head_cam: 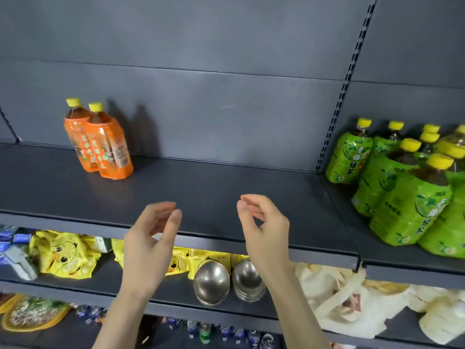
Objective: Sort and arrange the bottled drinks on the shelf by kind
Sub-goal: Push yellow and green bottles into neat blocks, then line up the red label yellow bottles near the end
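– Fingers first: how do they lie?
– The left hand [148,238] hovers over the front edge of the dark grey metal shelf board [226,187]. Its fingers [173,217] are loosely curved with a clear gap to the thumb. They hold nothing and touch nothing.
– And the other?
– The right hand [264,230] is beside it, over the same front edge. Its fingers [251,200] are gently curled, with the thumb close under the forefinger. Nothing is pinched between them, so it is empty too. The two hands face each other, palms inward and apart.
– Where are the drinks?
– Two orange-wrapped tea bottles with yellow caps [100,144] stand upright on that board, at its back left against the rear panel. They touch each other, and the right one sits slightly nearer the front. A cluster of green-wrapped tea bottles with yellow caps [407,197] stands on the adjoining board to its right, past the slotted upright. They are packed together in rows from back to front. I cannot count them surely, since the picture's edge cuts them off.
– What is below?
– On the level under the board lie yellow snack packets printed with a cartoon duck [65,253], towards the left. Two stacks of upturned steel bowls [211,280] sit under its middle, partly behind the wrists. Cream cloth bags [339,298] are heaped under its right end.
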